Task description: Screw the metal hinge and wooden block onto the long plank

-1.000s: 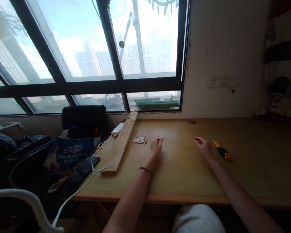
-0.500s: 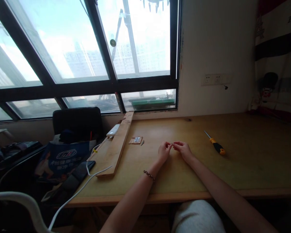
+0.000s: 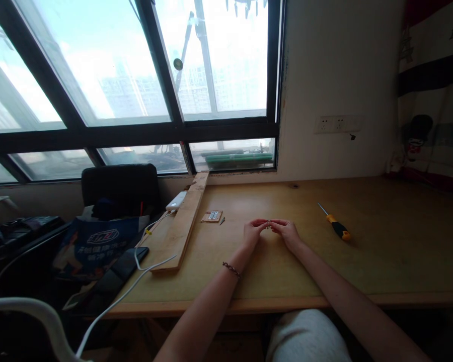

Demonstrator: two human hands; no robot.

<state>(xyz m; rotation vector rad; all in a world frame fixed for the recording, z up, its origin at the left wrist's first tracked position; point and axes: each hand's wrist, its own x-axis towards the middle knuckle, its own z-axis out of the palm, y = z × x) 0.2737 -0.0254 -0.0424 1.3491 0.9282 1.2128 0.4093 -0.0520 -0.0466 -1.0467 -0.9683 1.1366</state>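
Note:
Above the middle of the table, my left hand [image 3: 253,233] and my right hand [image 3: 289,233] meet at the fingertips. Both pinch a small metallic piece [image 3: 269,224], too small to name for sure. Left of my hands lies a small wooden square with a white-and-dark patterned block [image 3: 213,216] on it. Beside its right edge rest thin screws [image 3: 222,220]. A screwdriver [image 3: 338,228] with a yellow and black handle lies to the right of my hands, its tip pointing away from me.
A long wooden board [image 3: 184,229] lies along the table's left side, with a white power strip [image 3: 176,201] and a white cable against it. A dark phone-like slab [image 3: 126,266], a blue bag [image 3: 98,246] and a black chair [image 3: 119,186] stand further left. The window [image 3: 219,125] is behind.
My fingertips have shifted slightly, and more of the small metallic piece shows between them. The view has moved a little; the things on the table stay put.

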